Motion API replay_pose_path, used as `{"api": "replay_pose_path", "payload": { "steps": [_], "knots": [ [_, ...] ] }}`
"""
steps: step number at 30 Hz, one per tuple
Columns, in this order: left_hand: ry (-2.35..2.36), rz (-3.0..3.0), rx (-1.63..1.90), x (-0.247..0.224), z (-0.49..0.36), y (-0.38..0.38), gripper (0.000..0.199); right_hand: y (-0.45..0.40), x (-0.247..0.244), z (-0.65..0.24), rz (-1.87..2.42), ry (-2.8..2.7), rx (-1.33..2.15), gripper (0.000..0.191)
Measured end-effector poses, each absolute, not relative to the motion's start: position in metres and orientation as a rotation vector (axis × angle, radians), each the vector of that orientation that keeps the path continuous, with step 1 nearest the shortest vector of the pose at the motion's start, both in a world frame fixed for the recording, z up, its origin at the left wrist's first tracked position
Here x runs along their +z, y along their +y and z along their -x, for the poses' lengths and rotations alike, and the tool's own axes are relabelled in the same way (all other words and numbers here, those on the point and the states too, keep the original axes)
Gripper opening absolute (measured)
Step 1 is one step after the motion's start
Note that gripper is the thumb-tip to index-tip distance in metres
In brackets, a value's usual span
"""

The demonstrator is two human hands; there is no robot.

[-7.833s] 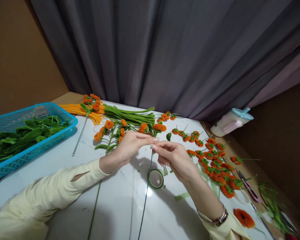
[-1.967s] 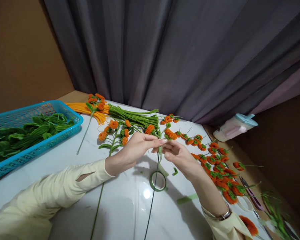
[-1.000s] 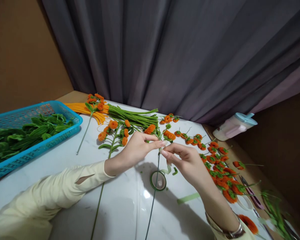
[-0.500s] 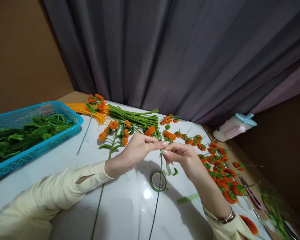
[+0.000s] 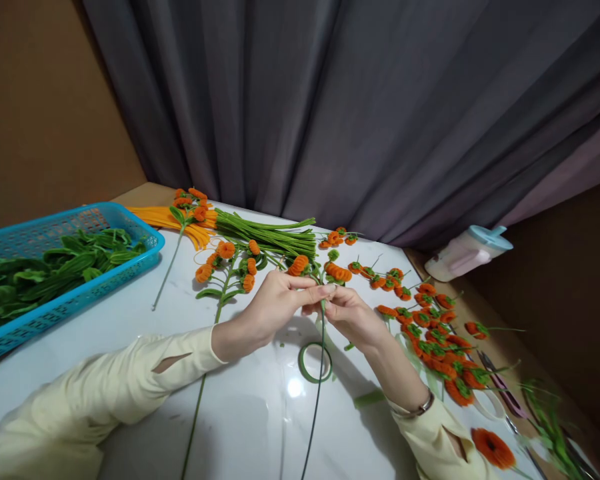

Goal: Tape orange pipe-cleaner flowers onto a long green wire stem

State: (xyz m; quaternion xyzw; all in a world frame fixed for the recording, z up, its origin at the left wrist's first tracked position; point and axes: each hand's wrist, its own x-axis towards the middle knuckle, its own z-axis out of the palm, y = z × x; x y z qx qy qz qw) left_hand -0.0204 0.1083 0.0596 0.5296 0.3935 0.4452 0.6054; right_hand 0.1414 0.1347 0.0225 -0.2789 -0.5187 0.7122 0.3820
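My left hand (image 5: 275, 303) pinches the green flower stem (image 5: 319, 387) near its top, just below orange blooms (image 5: 339, 271) and a small green bud. Close against it, my right hand (image 5: 353, 315) is closed at the same spot, its fingers on the stem and partly hidden by the left fingers. Pale green tape trails down past the right hand. A roll of green tape (image 5: 315, 363) lies on the white table (image 5: 245, 413) below the hands. Left of my hands lies a finished-looking orange flower spray (image 5: 225, 283) with a long stem.
A blue basket (image 5: 80, 293) of green leaves stands at the left. Orange and green pipe-cleaner bundles (image 5: 265, 235) lie at the back. Many loose orange flowers (image 5: 437, 333) cover the right side, with pink-handled scissors (image 5: 507, 393) and a lidded cup (image 5: 467, 253) beyond.
My right hand and forearm have shifted left and inward, closer to my left hand. The orange flower at the lower right shows more fully. My left hand has barely moved.
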Motion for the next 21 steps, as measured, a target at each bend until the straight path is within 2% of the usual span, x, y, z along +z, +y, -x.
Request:
{"api": "replay_pose_path", "payload": {
  "steps": [5, 21],
  "knots": [
    [0.883, -1.13, 1.018, 0.058, 0.019, 0.108, 0.025, 0.141, 0.011, -0.138, 0.622, -1.299, 1.879, 0.022],
    [0.632, -0.979, 0.856, 0.059, 0.019, 0.109, 0.03, 0.146, -0.004, -0.113, 0.185, -1.324, 2.189, 0.035]
  ]
}}
